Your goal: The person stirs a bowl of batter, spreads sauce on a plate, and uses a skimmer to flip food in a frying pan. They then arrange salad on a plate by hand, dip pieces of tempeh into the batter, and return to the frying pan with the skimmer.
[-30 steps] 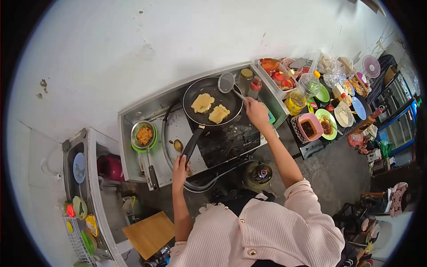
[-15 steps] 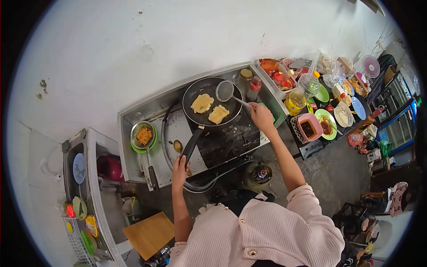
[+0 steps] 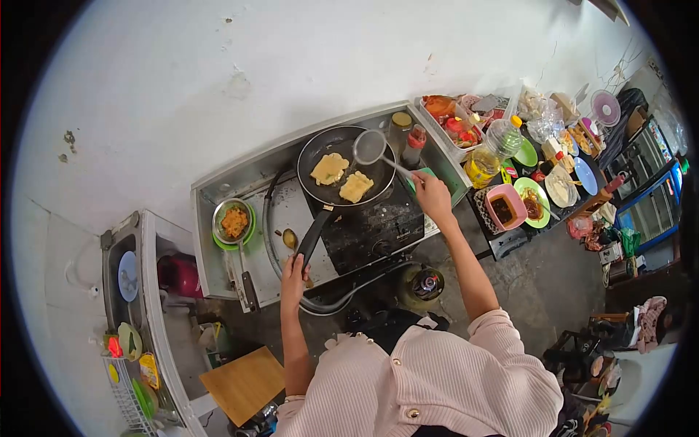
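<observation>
My left hand (image 3: 294, 278) is closed around the black handle of the frying pan (image 3: 312, 147), which sits on the black stove (image 3: 373, 231). Inside the pan lie two pale yellow battered pieces, one fried piece (image 3: 330, 168) on the left and a smaller fried piece (image 3: 356, 187) lower right. In my right hand (image 3: 432, 194) is the handle of a round strainer ladle (image 3: 369, 147), its head over the pan's right side. Whether that head touches the pan I cannot tell.
Left of the stove, a strainer with orange food (image 3: 234, 221) rests over a green bowl (image 3: 252, 231). Beyond the pan stand a jar (image 3: 400, 130) and a sauce bottle (image 3: 415, 142). A crowded side table on the right holds an oil bottle (image 3: 483, 166) and a pink bowl (image 3: 518, 200).
Both hands keep their grips, and the pan and strainer ladle stay nearly in place. Only a very slight shift of the view and of the right hand shows.
</observation>
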Demonstrator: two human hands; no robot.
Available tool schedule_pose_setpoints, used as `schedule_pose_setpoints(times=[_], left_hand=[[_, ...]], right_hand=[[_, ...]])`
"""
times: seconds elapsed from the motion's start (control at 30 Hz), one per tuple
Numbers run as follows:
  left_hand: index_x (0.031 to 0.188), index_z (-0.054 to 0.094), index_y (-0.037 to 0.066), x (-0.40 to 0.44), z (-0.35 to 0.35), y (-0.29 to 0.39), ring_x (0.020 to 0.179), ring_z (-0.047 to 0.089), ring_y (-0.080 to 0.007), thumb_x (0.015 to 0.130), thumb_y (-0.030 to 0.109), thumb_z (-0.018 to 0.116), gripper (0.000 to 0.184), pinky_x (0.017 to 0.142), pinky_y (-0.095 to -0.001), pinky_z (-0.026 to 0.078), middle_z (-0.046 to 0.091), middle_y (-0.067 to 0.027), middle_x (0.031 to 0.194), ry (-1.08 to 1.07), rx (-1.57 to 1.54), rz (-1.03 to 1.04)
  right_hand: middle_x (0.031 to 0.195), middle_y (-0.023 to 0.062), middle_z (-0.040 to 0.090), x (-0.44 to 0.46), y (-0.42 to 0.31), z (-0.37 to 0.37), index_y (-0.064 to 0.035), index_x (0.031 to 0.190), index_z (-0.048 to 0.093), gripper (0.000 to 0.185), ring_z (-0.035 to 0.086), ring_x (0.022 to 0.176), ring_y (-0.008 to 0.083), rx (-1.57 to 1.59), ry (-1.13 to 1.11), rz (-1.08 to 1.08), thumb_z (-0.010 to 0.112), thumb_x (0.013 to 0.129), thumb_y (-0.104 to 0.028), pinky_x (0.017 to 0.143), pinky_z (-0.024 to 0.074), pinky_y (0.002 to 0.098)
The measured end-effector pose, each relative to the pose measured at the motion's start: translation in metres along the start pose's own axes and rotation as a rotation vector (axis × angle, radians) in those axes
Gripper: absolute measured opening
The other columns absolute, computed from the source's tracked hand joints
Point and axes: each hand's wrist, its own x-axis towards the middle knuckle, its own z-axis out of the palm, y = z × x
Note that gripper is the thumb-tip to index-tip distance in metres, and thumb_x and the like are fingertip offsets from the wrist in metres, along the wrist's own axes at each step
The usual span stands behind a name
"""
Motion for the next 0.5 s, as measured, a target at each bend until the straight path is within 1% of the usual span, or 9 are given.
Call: schedule_pose_setpoints(times=[0.03, 0.13, 0.2, 0.27, 0.3, 0.4, 0.43, 0.47, 0.5], left_hand=[[0.103, 0.048, 0.001, 0.000, 0.000, -0.001, 0.056, 0.035, -0.0062, 0.092, 0.031, 0.044, 0.032, 0.054, -0.0208, 0.032, 0.043, 0.0015, 0.066, 0.002, 0.002, 0.008], [0.103, 0.048, 0.001, 0.002, -0.001, -0.003, 0.056, 0.035, -0.0062, 0.093, 0.031, 0.043, 0.031, 0.054, -0.0209, 0.033, 0.043, 0.0014, 0.066, -0.001, 0.010, 0.016], [0.103, 0.048, 0.002, 0.001, -0.001, -0.001, 0.056, 0.035, -0.0060, 0.093, 0.030, 0.043, 0.031, 0.053, -0.0207, 0.032, 0.043, 0.0013, 0.066, -0.006, 0.011, -0.002], [0.103, 0.048, 0.002, 0.000, 0.000, -0.001, 0.056, 0.035, -0.0057, 0.093, 0.030, 0.043, 0.031, 0.053, -0.0202, 0.032, 0.043, 0.0016, 0.066, -0.001, 0.008, 0.007], [0.103, 0.048, 0.002, 0.000, 0.000, -0.002, 0.056, 0.035, -0.0056, 0.093, 0.030, 0.043, 0.031, 0.053, -0.0199, 0.032, 0.043, 0.0017, 0.066, 0.002, 0.008, 0.010], [0.103, 0.048, 0.002, 0.001, -0.001, -0.001, 0.056, 0.035, -0.0055, 0.093, 0.030, 0.043, 0.030, 0.053, -0.0197, 0.031, 0.042, 0.0018, 0.066, -0.016, 0.013, 0.023], [0.103, 0.048, 0.002, 0.001, -0.001, -0.002, 0.056, 0.035, -0.0055, 0.093, 0.030, 0.042, 0.030, 0.053, -0.0197, 0.031, 0.042, 0.0018, 0.066, -0.018, 0.013, 0.024], [0.103, 0.048, 0.002, 0.001, -0.002, -0.003, 0.056, 0.035, -0.0056, 0.093, 0.030, 0.042, 0.030, 0.053, -0.0197, 0.031, 0.042, 0.0018, 0.066, -0.018, 0.012, 0.024], [0.103, 0.048, 0.002, 0.001, -0.002, -0.003, 0.056, 0.034, -0.0058, 0.093, 0.030, 0.042, 0.030, 0.053, -0.0200, 0.031, 0.042, 0.0018, 0.066, -0.017, 0.013, 0.013]], right_hand=[[0.072, 0.0178, 0.061, 0.000, -0.002, -0.002, -0.0107, 0.093, 0.065, 0.021, 0.059, 0.068, 0.0357, -0.047, 0.021, 0.034, 0.052, 0.084, -0.025, 0.060, 0.0462, 0.0429], [0.072, 0.0169, 0.062, -0.001, 0.006, -0.002, -0.0115, 0.093, 0.065, 0.021, 0.060, 0.068, 0.0351, -0.066, -0.057, 0.003, 0.052, 0.084, -0.026, 0.060, 0.0466, 0.0420], [0.072, 0.0152, 0.063, 0.001, 0.013, -0.001, -0.0125, 0.094, 0.065, 0.022, 0.060, 0.069, 0.0336, 0.033, -0.044, 0.018, 0.052, 0.085, -0.028, 0.060, 0.0471, 0.0416], [0.073, 0.0186, 0.062, 0.002, 0.011, -0.007, -0.0095, 0.097, 0.064, 0.023, 0.061, 0.070, 0.0334, -0.032, 0.011, 0.011, 0.051, 0.085, -0.025, 0.061, 0.0471, 0.0397], [0.073, 0.0183, 0.062, 0.002, 0.009, -0.011, -0.0088, 0.098, 0.064, 0.024, 0.061, 0.071, 0.0333, -0.098, -0.025, 0.017, 0.051, 0.086, -0.026, 0.061, 0.0470, 0.0391], [0.073, 0.0171, 0.063, 0.008, 0.019, -0.016, -0.0086, 0.097, 0.064, 0.025, 0.061, 0.070, 0.0335, -0.016, -0.114, 0.016, 0.051, 0.086, -0.027, 0.062, 0.0471, 0.0392], [0.073, 0.0162, 0.063, 0.009, 0.021, -0.017, -0.0088, 0.098, 0.064, 0.026, 0.061, 0.071, 0.0332, 0.000, -0.075, 0.009, 0.051, 0.086, -0.028, 0.062, 0.0468, 0.0389], [0.073, 0.0163, 0.063, 0.008, 0.022, -0.017, -0.0093, 0.098, 0.064, 0.026, 0.060, 0.070, 0.0337, -0.050, -0.037, 0.015, 0.051, 0.086, -0.028, 0.062, 0.0464, 0.0390], [0.073, 0.0163, 0.063, 0.009, 0.019, -0.020, -0.0110, 0.094, 0.065, 0.024, 0.061, 0.070, 0.0338, -0.111, -0.057, 0.018, 0.052, 0.085, -0.028, 0.062, 0.0471, 0.0402]])
